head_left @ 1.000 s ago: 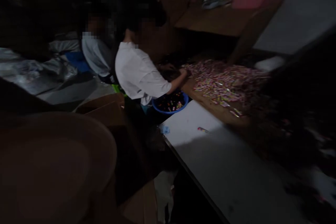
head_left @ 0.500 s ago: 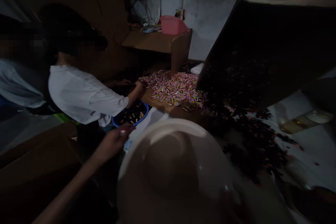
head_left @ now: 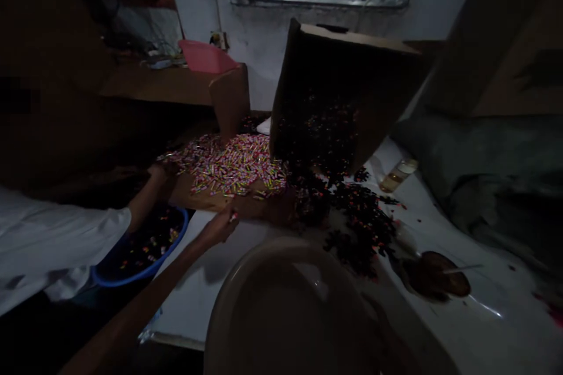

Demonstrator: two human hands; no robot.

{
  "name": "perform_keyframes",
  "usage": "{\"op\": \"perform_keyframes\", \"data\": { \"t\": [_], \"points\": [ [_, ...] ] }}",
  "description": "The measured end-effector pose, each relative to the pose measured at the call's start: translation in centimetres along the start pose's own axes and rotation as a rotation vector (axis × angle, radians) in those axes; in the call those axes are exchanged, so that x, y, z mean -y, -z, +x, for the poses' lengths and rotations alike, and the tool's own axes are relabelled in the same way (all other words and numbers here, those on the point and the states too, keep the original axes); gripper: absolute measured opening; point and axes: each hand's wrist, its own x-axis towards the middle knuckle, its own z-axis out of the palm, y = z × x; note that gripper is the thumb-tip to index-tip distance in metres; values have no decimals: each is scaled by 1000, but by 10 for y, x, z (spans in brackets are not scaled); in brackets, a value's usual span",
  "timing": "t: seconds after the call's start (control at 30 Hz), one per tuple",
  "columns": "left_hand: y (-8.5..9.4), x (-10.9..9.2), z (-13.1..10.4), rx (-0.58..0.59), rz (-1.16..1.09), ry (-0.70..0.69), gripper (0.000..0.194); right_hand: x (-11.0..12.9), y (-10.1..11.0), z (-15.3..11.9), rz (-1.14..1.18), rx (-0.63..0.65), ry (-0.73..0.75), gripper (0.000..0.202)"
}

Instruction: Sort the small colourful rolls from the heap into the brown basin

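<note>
My left hand [head_left: 220, 227] is closed round a small pink-and-white piece [head_left: 233, 217], over the white tabletop just short of the board's front edge. Beyond it spreads a heap of small pink, white and yellow-green tube-like pieces [head_left: 237, 164]; their exact kind cannot be made out. Close in front of me is a large pale basin [head_left: 237, 281], its inside in deep shadow. My right hand [head_left: 387, 328] shows only dimly at the basin's right side, seemingly gripping it. To the right of the heap lie many small dark pieces with orange-red bits [head_left: 360, 217].
A tipped cardboard box [head_left: 285, 88] spills the dark pieces. At left, a co-worker's hand [head_left: 156, 179] touches the heap above a blue basin [head_left: 182, 228]. On the right are a jar of amber liquid [head_left: 398, 176] and a dish of brown stuff [head_left: 440, 275]. A pink tray [head_left: 206, 57] sits behind.
My view has swung right, bringing in the window and dish. My left hand has moved forward from beside the blue basin toward the heap, still closed. The pale basin stays before me.
</note>
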Motion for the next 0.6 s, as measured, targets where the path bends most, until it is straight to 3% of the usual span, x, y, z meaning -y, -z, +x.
{"op": "perform_keyframes", "data": {
  "t": [0.07, 0.2, 0.27, 0.33, 0.43, 0.6],
  "points": [
    [-17, -24, 9, 4, -242, -17, 37, 4, 3, 18, -78, 33, 63, 30],
    [-82, -71, 12, 92, -629, 18, 41, 16, -4, 86, -219, 149, 218, 37],
    [-112, -84, 8, 149, -766, 62, 40, 19, -14, 124, -274, 205, 284, 47],
    [-130, -89, 4, 209, -864, 111, 43, 18, -23, 152, -303, 247, 314, 43],
    [-138, -86, 2, 235, -972, 157, 49, 12, -31, 168, -265, 242, 309, 32],
    [-134, -86, 10, 227, -1079, 190, 52, 14, -32, 158, -54, 75, 167, 37]
  ]
}}
